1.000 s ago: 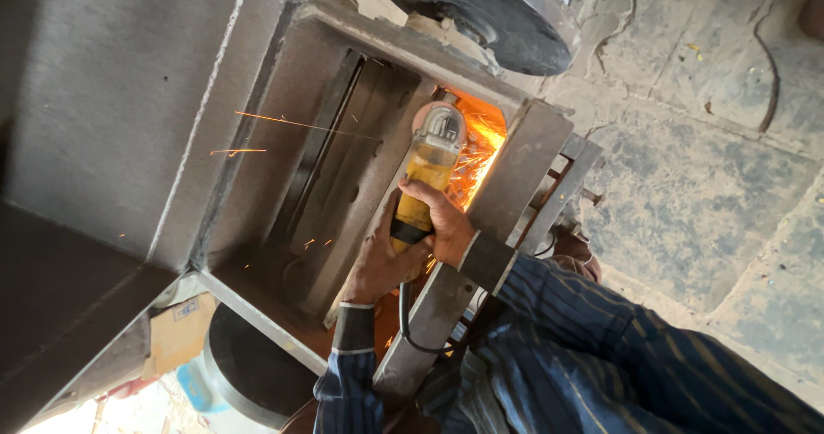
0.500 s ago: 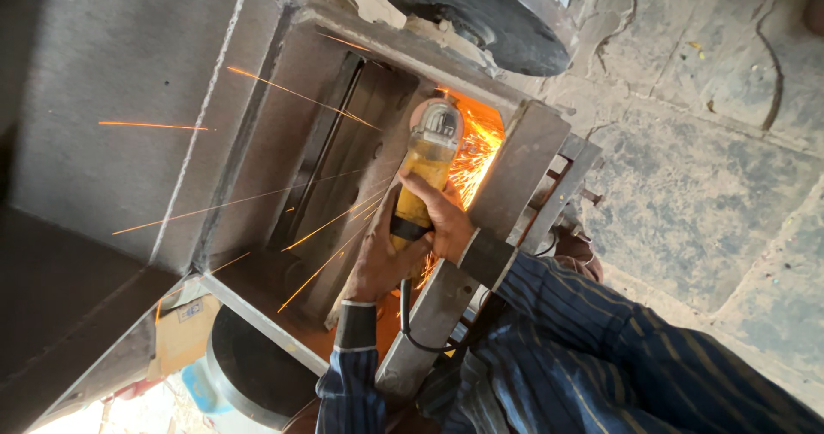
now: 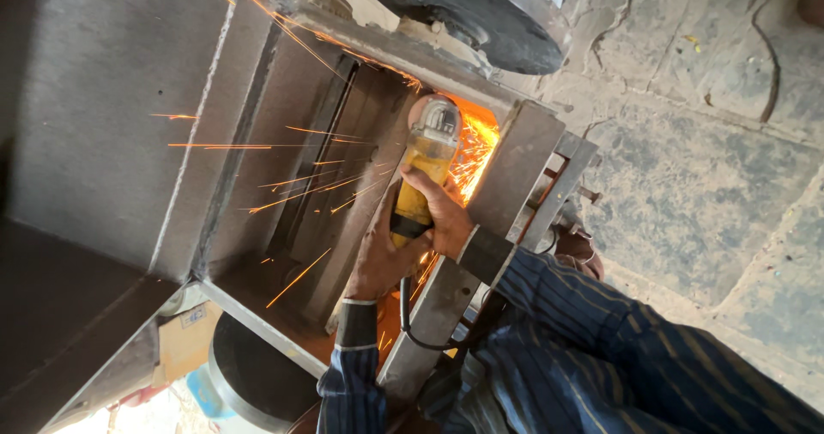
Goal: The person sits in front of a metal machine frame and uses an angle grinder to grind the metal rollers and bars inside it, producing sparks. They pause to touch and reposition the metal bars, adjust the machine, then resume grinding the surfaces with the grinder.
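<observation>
A yellow angle grinder (image 3: 422, 176) with a grey head is pressed into the inside of a grey steel frame (image 3: 257, 142). Bright orange sparks (image 3: 470, 146) burst at its disc and streak left and upward across the metal panels. My left hand (image 3: 378, 255) grips the rear of the grinder's body from below. Wrapped over the yellow handle, my right hand (image 3: 443, 218) sits just past a dark cuff. Both sleeves are blue with stripes. The disc itself is hidden by the glare.
A black round wheel (image 3: 468, 13) lies at the top edge and another dark round one (image 3: 249, 378) at the bottom left. The grinder's black cord (image 3: 410, 331) loops down between my arms. Cracked concrete floor (image 3: 712, 168) fills the right. A cardboard piece (image 3: 184, 341) sits low left.
The grinder and both hands stay in about the same spot. The spark trails now reach further, up along the frame's top edge and left over the panel.
</observation>
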The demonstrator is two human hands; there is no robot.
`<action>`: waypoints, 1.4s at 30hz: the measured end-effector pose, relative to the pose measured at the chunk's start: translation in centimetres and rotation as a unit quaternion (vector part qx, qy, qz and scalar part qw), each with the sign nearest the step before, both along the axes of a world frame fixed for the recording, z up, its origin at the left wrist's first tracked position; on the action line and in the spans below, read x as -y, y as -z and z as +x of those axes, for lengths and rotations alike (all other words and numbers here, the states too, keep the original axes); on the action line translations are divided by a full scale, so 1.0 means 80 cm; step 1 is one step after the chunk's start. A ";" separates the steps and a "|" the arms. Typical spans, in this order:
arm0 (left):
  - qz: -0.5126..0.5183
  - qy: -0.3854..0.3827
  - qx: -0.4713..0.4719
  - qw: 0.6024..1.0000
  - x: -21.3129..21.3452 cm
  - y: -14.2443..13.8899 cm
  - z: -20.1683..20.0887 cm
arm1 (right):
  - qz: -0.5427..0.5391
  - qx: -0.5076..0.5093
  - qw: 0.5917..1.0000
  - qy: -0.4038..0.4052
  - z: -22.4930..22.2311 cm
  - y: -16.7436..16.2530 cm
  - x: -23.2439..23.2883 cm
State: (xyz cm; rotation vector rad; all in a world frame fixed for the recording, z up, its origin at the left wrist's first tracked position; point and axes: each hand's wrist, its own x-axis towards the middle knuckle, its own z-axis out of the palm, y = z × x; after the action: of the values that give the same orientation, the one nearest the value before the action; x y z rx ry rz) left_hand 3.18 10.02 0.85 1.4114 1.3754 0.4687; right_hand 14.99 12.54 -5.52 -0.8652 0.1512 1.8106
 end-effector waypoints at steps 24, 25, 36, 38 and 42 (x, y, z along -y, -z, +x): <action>-0.010 0.011 -0.030 0.999 0.009 -0.002 -0.016 | -0.028 -0.032 0.999 -0.006 -0.009 -0.009 0.010; -0.009 0.014 -0.015 1.000 0.011 0.000 -0.017 | -0.025 -0.021 0.999 -0.003 -0.010 -0.008 0.012; 0.032 0.037 -0.043 0.998 0.013 0.009 -0.022 | -0.049 0.000 0.999 0.002 -0.009 -0.015 0.013; 0.048 0.046 -0.030 0.997 0.013 0.010 -0.022 | -0.038 -0.024 0.999 -0.002 -0.008 -0.017 0.014; -0.021 0.018 -0.039 0.999 0.013 0.006 -0.021 | -0.026 -0.050 0.998 -0.004 -0.007 -0.018 0.016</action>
State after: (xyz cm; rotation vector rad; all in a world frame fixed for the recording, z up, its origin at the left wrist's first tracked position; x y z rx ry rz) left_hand 1.49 8.94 0.37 1.4316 1.4124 0.3628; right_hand 14.42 11.25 -4.10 -0.8135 0.2598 1.8653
